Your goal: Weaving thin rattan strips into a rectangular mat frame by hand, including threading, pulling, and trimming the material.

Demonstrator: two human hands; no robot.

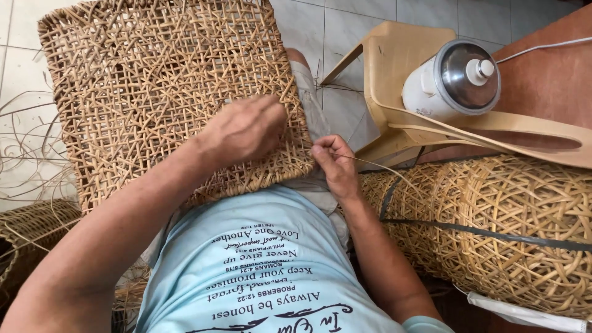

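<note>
Weaving 1 rattan panel (154, 80) with 2 hands: left hand (246, 128), right hand (336, 163).

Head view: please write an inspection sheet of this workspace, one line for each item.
Surface: white tiled floor; the woven rattan panel rests on the person's lap.
Job's things: rattan panel; thin rattan strand.
Clutter: loose rattan strips, stacked woven baskets, dark basket.
Grippers: left hand presses on the panel; right hand pinches the strand in its fingers.
Cables: white cord.
Surroundings: wooden stool with a white appliance.
</note>
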